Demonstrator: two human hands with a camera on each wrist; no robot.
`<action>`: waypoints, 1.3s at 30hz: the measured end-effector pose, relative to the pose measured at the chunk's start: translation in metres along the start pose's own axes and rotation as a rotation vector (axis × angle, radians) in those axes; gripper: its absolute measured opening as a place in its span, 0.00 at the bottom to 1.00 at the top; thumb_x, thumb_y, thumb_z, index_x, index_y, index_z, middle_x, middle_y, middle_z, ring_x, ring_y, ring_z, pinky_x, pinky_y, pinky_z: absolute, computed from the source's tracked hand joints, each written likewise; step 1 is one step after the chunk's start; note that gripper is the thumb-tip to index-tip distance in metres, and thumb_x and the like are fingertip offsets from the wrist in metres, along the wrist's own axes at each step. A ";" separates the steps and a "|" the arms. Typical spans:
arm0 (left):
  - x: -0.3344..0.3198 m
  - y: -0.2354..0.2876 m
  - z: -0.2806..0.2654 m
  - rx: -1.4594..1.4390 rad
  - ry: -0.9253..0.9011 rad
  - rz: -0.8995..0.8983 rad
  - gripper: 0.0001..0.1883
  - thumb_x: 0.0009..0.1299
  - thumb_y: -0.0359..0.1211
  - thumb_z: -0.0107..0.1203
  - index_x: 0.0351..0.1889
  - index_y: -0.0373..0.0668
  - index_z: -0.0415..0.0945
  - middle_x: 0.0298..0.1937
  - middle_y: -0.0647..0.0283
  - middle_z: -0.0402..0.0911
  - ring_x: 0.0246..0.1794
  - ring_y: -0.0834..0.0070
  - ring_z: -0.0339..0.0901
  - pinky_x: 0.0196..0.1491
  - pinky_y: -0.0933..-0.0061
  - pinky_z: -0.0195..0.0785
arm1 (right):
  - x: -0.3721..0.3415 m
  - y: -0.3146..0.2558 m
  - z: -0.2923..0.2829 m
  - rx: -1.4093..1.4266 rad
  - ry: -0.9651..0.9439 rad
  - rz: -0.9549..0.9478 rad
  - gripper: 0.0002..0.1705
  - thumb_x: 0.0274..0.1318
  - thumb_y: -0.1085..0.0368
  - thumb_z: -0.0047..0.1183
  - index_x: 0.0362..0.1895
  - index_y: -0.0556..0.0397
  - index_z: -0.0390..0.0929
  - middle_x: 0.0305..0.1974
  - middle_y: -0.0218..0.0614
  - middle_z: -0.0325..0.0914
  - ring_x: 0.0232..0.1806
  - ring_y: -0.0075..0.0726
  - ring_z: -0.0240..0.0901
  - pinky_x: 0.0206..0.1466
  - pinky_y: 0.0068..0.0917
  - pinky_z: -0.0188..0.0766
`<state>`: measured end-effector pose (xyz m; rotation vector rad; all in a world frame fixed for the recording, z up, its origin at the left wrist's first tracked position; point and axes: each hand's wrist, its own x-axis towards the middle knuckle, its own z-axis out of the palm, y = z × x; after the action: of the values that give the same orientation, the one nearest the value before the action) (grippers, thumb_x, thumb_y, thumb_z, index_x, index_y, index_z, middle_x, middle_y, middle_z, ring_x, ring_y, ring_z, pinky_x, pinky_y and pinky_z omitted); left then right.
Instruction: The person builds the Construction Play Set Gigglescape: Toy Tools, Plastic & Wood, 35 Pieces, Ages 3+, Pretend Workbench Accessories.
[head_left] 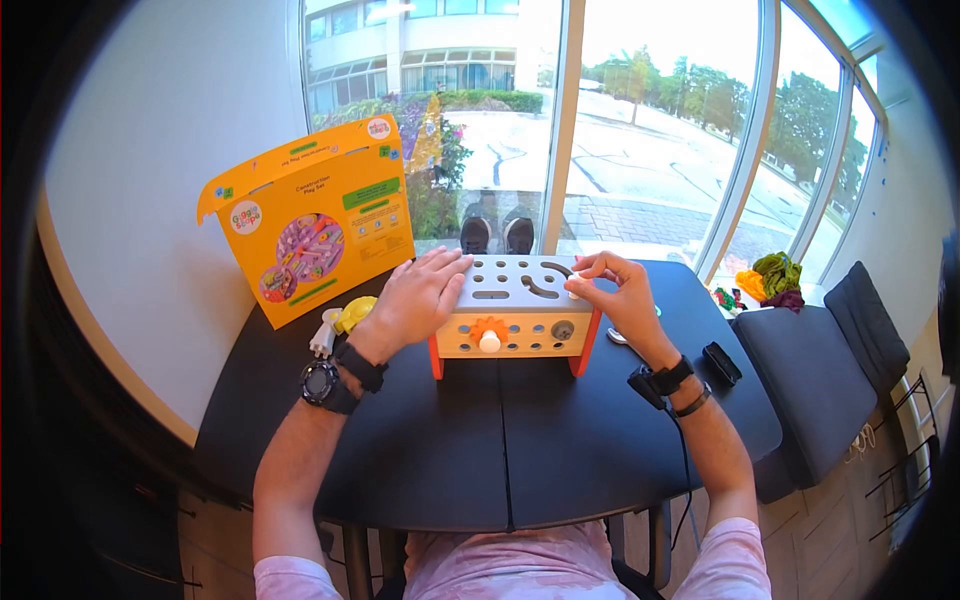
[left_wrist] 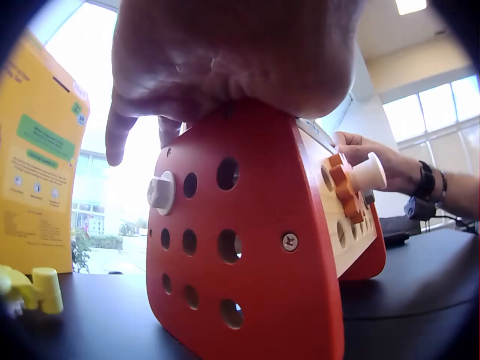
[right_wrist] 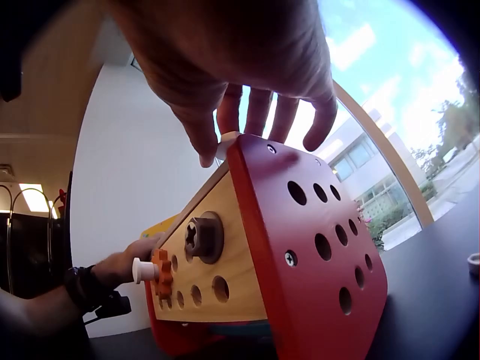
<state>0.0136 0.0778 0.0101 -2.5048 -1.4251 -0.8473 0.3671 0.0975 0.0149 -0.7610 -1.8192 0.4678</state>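
Observation:
A toy workbench (head_left: 520, 308) with a grey holed top, wooden front and red side panels stands on the black table. My left hand (head_left: 425, 295) rests flat on the left end of its top, fingers extended. At the top's right end, my right hand (head_left: 620, 300) pinches a small white peg (head_left: 574, 285) between thumb and fingers; its lower part is hidden. On the front are an orange gear (head_left: 489, 325) with a white bolt (left_wrist: 369, 173) through it and a dark grey bolt (right_wrist: 204, 237). Another white bolt (left_wrist: 161, 193) sits in the left red panel.
A yellow play-set box (head_left: 330, 190) stands at the back left, with yellow pieces (head_left: 356, 314) and white pieces (head_left: 325, 335) near it. To the right lies a black case (head_left: 722, 364). Beyond the table's right side, a dark chair (head_left: 815, 370) stands near several colourful items (head_left: 775, 275).

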 end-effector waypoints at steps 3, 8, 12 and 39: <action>0.000 0.005 -0.004 0.085 -0.018 -0.001 0.27 0.91 0.42 0.38 0.79 0.44 0.76 0.81 0.52 0.77 0.84 0.52 0.68 0.83 0.42 0.60 | 0.000 -0.006 0.001 -0.045 0.011 -0.020 0.17 0.62 0.62 0.78 0.33 0.58 0.82 0.36 0.34 0.88 0.50 0.31 0.85 0.60 0.35 0.80; -0.001 0.009 -0.006 0.166 -0.022 0.006 0.26 0.91 0.42 0.37 0.79 0.45 0.76 0.81 0.52 0.77 0.84 0.52 0.69 0.82 0.36 0.60 | 0.003 -0.012 0.002 -0.153 0.009 -0.043 0.18 0.61 0.63 0.78 0.32 0.60 0.81 0.32 0.36 0.86 0.45 0.31 0.84 0.58 0.36 0.80; -0.001 0.009 -0.006 0.182 -0.028 0.010 0.26 0.91 0.42 0.37 0.79 0.45 0.76 0.81 0.52 0.76 0.84 0.52 0.69 0.82 0.36 0.60 | 0.004 -0.016 0.003 -0.200 0.028 -0.112 0.19 0.59 0.64 0.79 0.31 0.60 0.80 0.31 0.37 0.83 0.38 0.34 0.81 0.54 0.35 0.79; -0.001 0.005 -0.001 0.135 0.001 0.029 0.26 0.91 0.40 0.38 0.77 0.41 0.77 0.80 0.48 0.78 0.84 0.49 0.69 0.82 0.46 0.62 | 0.020 -0.031 -0.020 -0.282 -0.209 -0.097 0.13 0.65 0.61 0.72 0.44 0.59 0.92 0.35 0.39 0.87 0.36 0.32 0.85 0.45 0.30 0.80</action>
<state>0.0173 0.0743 0.0109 -2.4190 -1.3924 -0.7217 0.3721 0.0880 0.0553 -0.8334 -2.1364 0.2354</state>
